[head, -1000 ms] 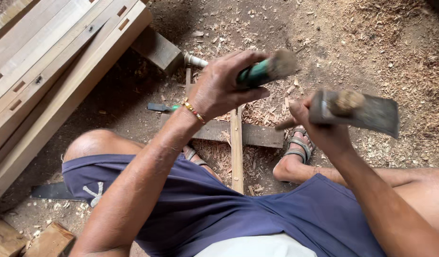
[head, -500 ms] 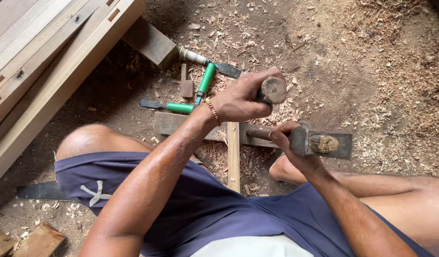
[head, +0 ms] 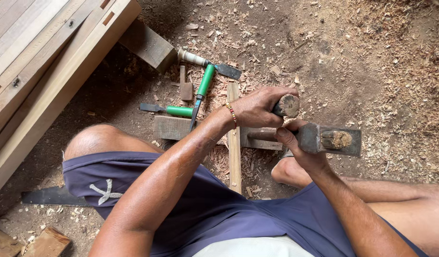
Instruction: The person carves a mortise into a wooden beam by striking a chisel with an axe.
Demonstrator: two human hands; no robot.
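My left hand (head: 257, 110) is wrapped around a chisel (head: 288, 105); only its worn round butt shows above my fist. My right hand (head: 295, 145) grips a hammer (head: 330, 140) just below its dark square metal head, which sits right beside the chisel's butt and slightly lower. Under both hands a thin wooden strip (head: 234, 143) lies across a flat wooden block (head: 172, 127) on the dirt floor. The chisel's blade is hidden by my hands. I am seated, with my knee (head: 98, 140) on the left and my foot (head: 288, 171) below the hammer.
Three spare chisels lie beyond the block: two green-handled ones (head: 205, 81) (head: 179, 111) and a pale-handled one (head: 193, 58). Long timber beams (head: 48, 71) run along the left. A wood offcut (head: 148, 44), a dark flat blade (head: 48, 195) and shavings cover the ground.
Both hands have come down from a raised position to the strip. The hammer head has dropped from the right to just beside the chisel's butt.
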